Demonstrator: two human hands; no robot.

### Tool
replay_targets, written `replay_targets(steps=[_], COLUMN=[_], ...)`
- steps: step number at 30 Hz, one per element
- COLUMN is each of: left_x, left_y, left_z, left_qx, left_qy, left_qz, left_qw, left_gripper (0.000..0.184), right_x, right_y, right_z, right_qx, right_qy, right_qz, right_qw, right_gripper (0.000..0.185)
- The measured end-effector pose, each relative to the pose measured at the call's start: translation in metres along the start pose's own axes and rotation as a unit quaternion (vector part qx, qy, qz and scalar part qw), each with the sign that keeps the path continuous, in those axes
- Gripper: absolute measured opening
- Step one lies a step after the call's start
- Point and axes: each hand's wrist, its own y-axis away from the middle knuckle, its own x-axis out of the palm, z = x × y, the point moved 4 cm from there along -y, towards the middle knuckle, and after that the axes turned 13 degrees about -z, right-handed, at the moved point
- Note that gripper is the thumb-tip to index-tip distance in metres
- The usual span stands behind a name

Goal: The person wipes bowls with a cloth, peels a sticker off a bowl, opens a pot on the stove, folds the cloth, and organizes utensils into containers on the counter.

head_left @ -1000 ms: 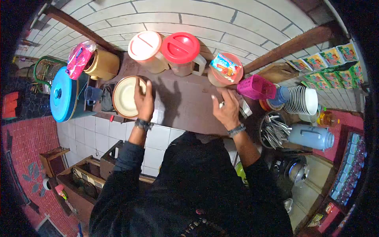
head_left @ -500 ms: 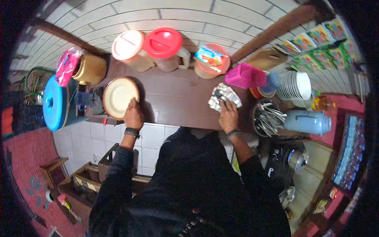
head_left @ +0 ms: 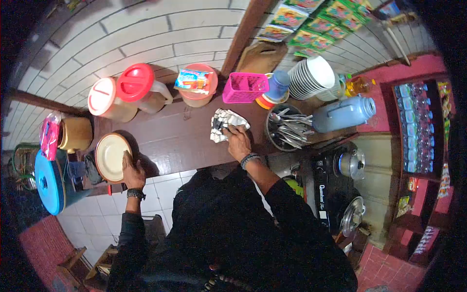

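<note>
A cream plate with a brown rim (head_left: pixel 111 158) sits at the left end of the brown table. Against its right edge is my left hand (head_left: pixel 133 174), fingers stretched along the rim and thumb apart. My right hand (head_left: pixel 238 143) has its fingers on a crumpled black-and-white checked cloth (head_left: pixel 224 121), pressing it to the tabletop right of the middle. A pink basket (head_left: pixel 245 87) stands just behind the cloth. To the right of that hand is a round container full of spoons and forks (head_left: pixel 292 129).
Along the wall stand lidded pitchers (head_left: pixel 136 85) and a tub with a packet on it (head_left: pixel 197 87). Stacked white bowls (head_left: pixel 314 78) and a blue thermos bottle (head_left: pixel 345 114) are at the right. A black stove (head_left: pixel 325 190) is below them; a blue-lidded container (head_left: pixel 46 182) is far left.
The view has turned right, so things on the table appear further left. My left hand's fingers have loosened at the plate's rim. My right hand stays on the cloth.
</note>
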Motion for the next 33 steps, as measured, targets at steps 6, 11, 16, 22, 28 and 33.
replay_targets(steps=[6, 11, 16, 22, 28, 33], left_x=[-0.001, -0.001, 0.038, 0.116, 0.148, 0.130], left_y=[-0.007, -0.027, -0.003, 0.059, 0.093, 0.094], left_z=[-0.111, -0.258, -0.325, -0.344, -0.321, -0.298], left_qx=[0.123, 0.181, 0.260, 0.322, 0.400, 0.261], left_qy=[0.143, 0.267, 0.255, 0.163, 0.039, -0.022], left_qz=[-0.064, 0.029, 0.110, 0.206, 0.184, 0.211], left_qw=[0.980, 0.946, 0.925, 0.909, 0.897, 0.942], left_gripper=[0.059, 0.044, 0.044, 0.053, 0.061, 0.057], right_x=[-0.012, -0.023, -0.053, -0.132, -0.161, -0.134], right_y=[0.025, 0.041, 0.052, 0.054, 0.001, -0.022], right_z=[-0.005, -0.019, -0.015, -0.082, -0.178, -0.184], right_qx=[-0.030, 0.015, 0.004, 0.044, 0.029, 0.039], right_qy=[-0.014, -0.048, -0.041, -0.170, 0.049, 0.040], right_qz=[0.001, -0.016, -0.048, -0.160, -0.094, 0.044], right_qw=[0.999, 0.999, 0.998, 0.971, 0.994, 0.997], right_gripper=[0.042, 0.044, 0.045, 0.018, 0.015, 0.025])
